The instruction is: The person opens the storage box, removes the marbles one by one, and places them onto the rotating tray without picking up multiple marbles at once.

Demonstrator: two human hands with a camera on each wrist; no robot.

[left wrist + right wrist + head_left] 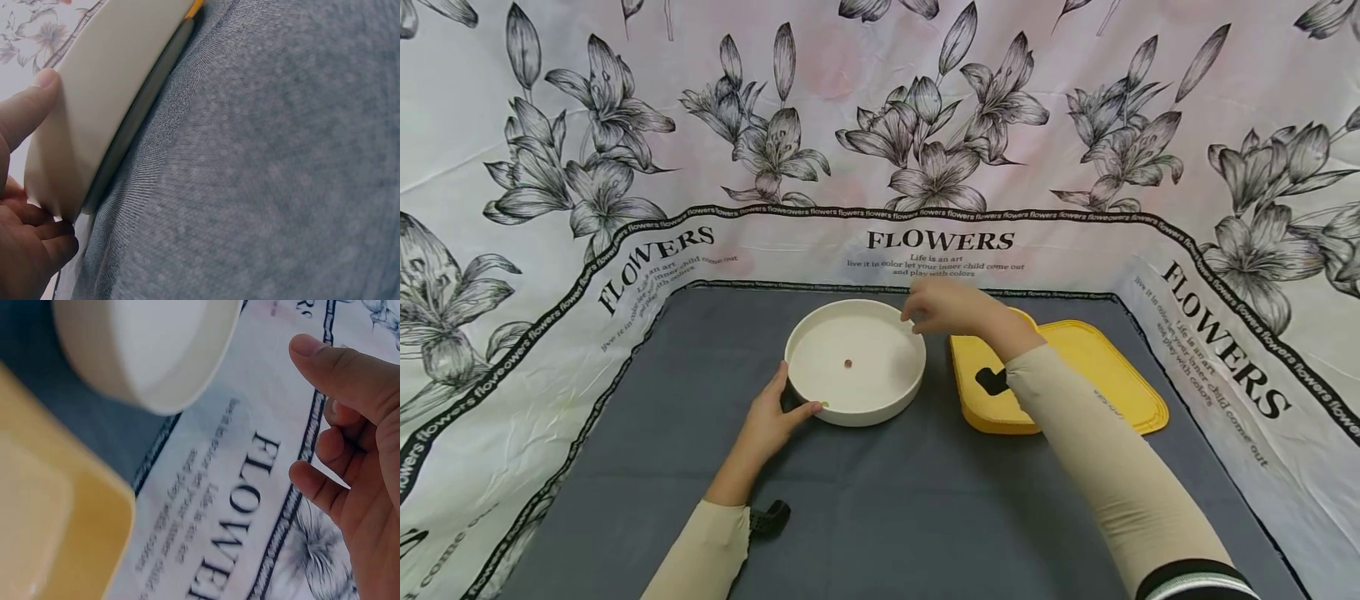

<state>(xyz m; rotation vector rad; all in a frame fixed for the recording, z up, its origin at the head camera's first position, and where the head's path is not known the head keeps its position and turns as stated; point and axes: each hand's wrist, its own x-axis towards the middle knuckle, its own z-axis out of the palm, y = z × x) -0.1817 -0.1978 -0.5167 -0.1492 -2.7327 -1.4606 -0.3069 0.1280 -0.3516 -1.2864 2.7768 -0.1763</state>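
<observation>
A round cream-white dish [880, 406] with a low upright wall sits on the grey cloth. My left hand [769, 429] grips its near left side. In the left wrist view the thumb [31, 103] lies against the wall and the other fingers curl at its lower edge. Inside the dish lies a small brown piece [847, 363], and a tiny yellow-green spot [824, 405] shows by the thumb tip. My right hand [951, 307] hovers beyond the dish's right rim, thumb and loosely bent fingers apart, holding nothing.
Right of the dish stands a yellow rectangular box [992, 421], partly hidden by the right forearm. A flat yellow lid-like panel [1105, 367] lies beside it. Grey cloth [880, 517] covers the table, bordered by a white flower-printed sheet [940, 258] rising behind.
</observation>
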